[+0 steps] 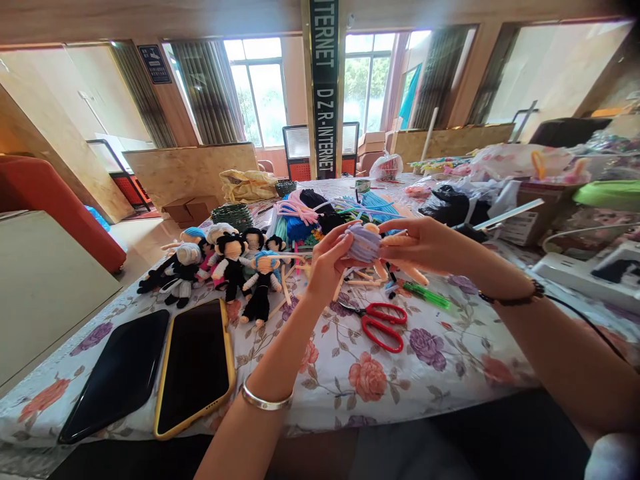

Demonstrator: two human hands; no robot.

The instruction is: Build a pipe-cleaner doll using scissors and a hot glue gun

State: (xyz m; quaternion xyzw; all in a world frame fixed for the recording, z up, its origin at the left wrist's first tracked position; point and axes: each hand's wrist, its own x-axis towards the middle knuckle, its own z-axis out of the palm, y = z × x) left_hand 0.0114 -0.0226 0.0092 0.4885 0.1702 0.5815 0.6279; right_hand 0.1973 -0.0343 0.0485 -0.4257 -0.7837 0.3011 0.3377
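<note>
Head view. Both hands raised above the desk (pixel 440 373), meeting just right of frame centre.

Left hand (pixel 327 263): grip closed round the left side of a small lilac pipe-cleaner ball (pixel 364 241), fingertips curled over its top. Silver bangle on that wrist, lower in frame.

Right hand (pixel 425 245): comes in from the right, fingers stretched leftward, tips touching the ball's right side. It pinches the ball together with peach-coloured pieces that hang below the palm; how many pieces, cannot tell. Dark bead bracelet on that wrist.

Key relation: the ball sits between the two grips, touching both. No long axis on the ball itself, as it is roundish; the peach pieces trail down and right from it, toward the right hand. Left hand holds more of the ball; right hand is nearer the trailing pieces.

Below the hands, on the flowered cloth: red-handled scissors (pixel 383 323), a green stick (pixel 425 295) just right of them. Left of centre: a cluster of finished dolls (pixel 225 267). Lower left: two phones (pixel 195 363) lying face up, side by side. Loose pipe cleaners (pixel 310 210) heaped behind the hands.
</note>
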